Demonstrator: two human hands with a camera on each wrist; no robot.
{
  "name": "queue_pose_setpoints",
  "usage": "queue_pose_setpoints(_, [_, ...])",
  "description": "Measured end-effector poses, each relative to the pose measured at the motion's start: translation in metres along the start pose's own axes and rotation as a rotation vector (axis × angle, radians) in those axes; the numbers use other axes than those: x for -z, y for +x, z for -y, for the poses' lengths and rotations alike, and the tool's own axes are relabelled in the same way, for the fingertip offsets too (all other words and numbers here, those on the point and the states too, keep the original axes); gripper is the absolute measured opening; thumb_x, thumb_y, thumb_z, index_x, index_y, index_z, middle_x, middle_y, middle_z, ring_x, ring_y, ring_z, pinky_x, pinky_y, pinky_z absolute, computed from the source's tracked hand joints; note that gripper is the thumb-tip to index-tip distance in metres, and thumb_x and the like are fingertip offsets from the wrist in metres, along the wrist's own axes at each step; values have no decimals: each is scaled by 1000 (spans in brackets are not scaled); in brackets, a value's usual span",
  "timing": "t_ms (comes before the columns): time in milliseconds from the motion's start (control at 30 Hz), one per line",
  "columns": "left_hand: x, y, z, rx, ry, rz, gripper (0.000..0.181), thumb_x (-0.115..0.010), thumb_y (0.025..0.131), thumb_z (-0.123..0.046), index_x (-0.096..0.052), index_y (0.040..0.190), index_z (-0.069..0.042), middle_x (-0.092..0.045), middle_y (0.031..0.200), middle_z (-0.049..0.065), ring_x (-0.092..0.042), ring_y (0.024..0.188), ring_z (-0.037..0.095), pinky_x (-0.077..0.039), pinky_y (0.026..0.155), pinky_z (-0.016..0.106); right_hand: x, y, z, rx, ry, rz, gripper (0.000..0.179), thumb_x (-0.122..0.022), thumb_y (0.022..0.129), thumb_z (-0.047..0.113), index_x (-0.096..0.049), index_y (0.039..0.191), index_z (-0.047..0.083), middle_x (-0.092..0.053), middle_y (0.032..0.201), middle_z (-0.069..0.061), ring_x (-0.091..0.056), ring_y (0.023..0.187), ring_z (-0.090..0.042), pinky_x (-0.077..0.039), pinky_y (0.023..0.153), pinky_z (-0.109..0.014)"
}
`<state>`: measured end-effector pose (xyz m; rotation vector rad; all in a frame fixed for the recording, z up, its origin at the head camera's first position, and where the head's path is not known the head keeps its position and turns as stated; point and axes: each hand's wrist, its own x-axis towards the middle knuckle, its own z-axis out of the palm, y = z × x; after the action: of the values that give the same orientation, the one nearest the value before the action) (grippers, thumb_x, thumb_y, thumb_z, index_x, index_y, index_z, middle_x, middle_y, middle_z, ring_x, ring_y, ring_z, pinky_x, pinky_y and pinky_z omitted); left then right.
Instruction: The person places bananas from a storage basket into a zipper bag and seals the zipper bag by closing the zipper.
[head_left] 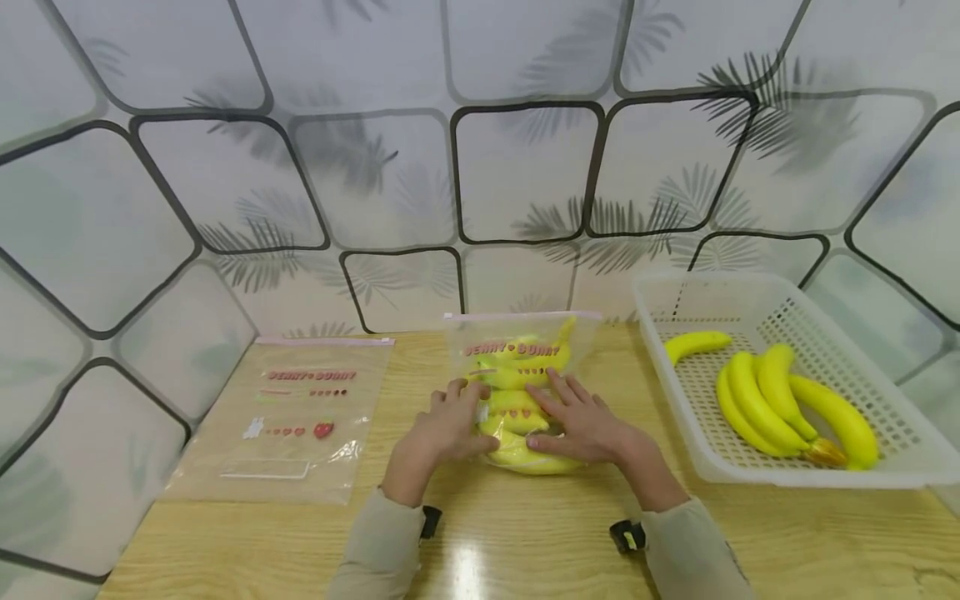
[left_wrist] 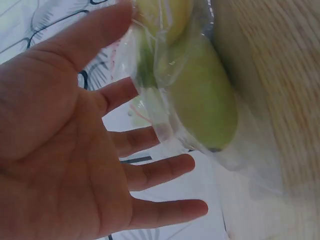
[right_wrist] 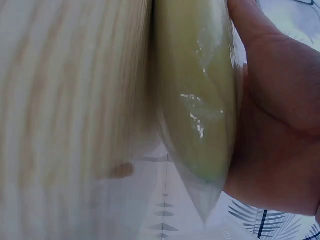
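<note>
at the lower centre of the head view, a clear zip bag (head_left: 517, 322) lies on a wooden table (head_left: 540, 542), plump with yellow bananas (head_left: 510, 454) stacked crosswise, one stem pointing up toward the zip strip. red "berry bunny" lettering crosses its front. the left hand (head_left: 450, 423) rests on the bag's left side and the right hand (head_left: 585, 423) on its right, both with fingers spread wide, touching rather than gripping. whether the zip is sealed, i cannot tell. at left of frame, a matching flat bag (head_left: 285, 454) lies with the wood showing through. at right, a white basket (head_left: 817, 477) with perforated walls holds more fruit: a single banana (head_left: 697, 343) at its upper left and a bunch (head_left: 757, 408) with a brownish stem end nearer the bottom.
</note>
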<state>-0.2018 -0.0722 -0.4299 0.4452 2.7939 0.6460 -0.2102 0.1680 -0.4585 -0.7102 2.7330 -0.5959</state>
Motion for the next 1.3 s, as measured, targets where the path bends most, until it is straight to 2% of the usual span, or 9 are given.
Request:
queue_pose_setpoints(133, [0, -3, 1, -43, 74, 4, 67, -74, 88, -41, -44, 143, -16, -30, 154, 24, -32, 137, 50, -38, 99, 69, -1, -1, 2, 8, -2, -38, 84, -55, 95, 58, -24, 159, 14, -3, 163, -25, -3, 147, -52, -12, 109, -75])
queue_pose_setpoints(367, [-2, -1, 10, -151, 44, -80, 78, -64, 94, -45, -27, 157, -15, -10, 163, 22, -11, 149, 45, -26, 111, 67, 4, -5, 9, 54, 44, -78, 86, -65, 92, 50, -26, 157, 10, -6, 161, -30, -3, 145, -55, -10, 110, -74])
queue_pose_setpoints(467, [-3, 2, 12, -130, 74, -74, 80, -60, 96, -48, -21, 159, -18, -6, 164, 22, -7, 150, 44, -22, 113, 65, 6, -4, 9, 61, 54, -51, 86, -65, 92, 50, -26, 158, 11, -6, 162, -28, -1, 146, -53, -10, 109, -75])
queue_pose_setpoints(600, [-6, 5, 13, -87, 100, -12, 84, -59, 96, -50, -14, 161, -21, -1, 164, 22, -4, 150, 44, -22, 114, 64, 6, -2, 6, 12, 76, -36, 83, -56, 96, 53, -22, 158, 9, -5, 163, -25, -1, 148, -49, -10, 110, -74])
queue_pose_setpoints(733, [-3, 13, 9, -137, 178, -30, 94, -64, 92, -52, -14, 160, -10, 3, 165, 18, 0, 151, 39, -20, 116, 61, 7, 5, 5, -26, 39, -101, 81, -50, 99, 54, -20, 158, 8, -5, 162, -27, -6, 147, -52, -13, 108, -75])
queue_pose_setpoints(867, [1, 27, 5, -185, 278, -42, 107, -61, 88, -65, -11, 158, -2, 1, 166, 15, 2, 152, 32, -17, 119, 57, 14, 15, 5, -61, -45, -109, 94, -58, 91, 61, -17, 160, 12, 2, 163, -26, 0, 147, -51, -11, 105, -79])
queue_pose_setpoints(967, [3, 35, 6, -160, 317, 25, 114, -57, 85, -72, -3, 158, -2, 6, 165, 14, 5, 152, 30, -16, 119, 56, 17, 20, 1, -61, -66, -29, 109, -65, 83, 67, -11, 161, 15, 12, 162, -24, 10, 147, -49, -7, 103, -81])
queue_pose_setpoints(1167, [6, 43, 8, -111, 317, 95, 118, -58, 84, -73, 2, 158, -4, 13, 165, 13, 9, 152, 29, -14, 119, 57, 18, 27, -9, -7, -29, 29, 122, -77, 74, 64, -7, 161, 15, 22, 161, -21, 18, 147, -46, -9, 100, -84])
queue_pose_setpoints(1300, [6, 43, 6, -128, 313, 71, 115, -57, 84, -74, -3, 159, -4, 5, 166, 13, 4, 152, 30, -15, 119, 56, 20, 30, -13, -6, -10, 36, 123, -77, 72, 66, -8, 161, 17, 23, 161, -19, 19, 147, -44, -13, 99, -84])
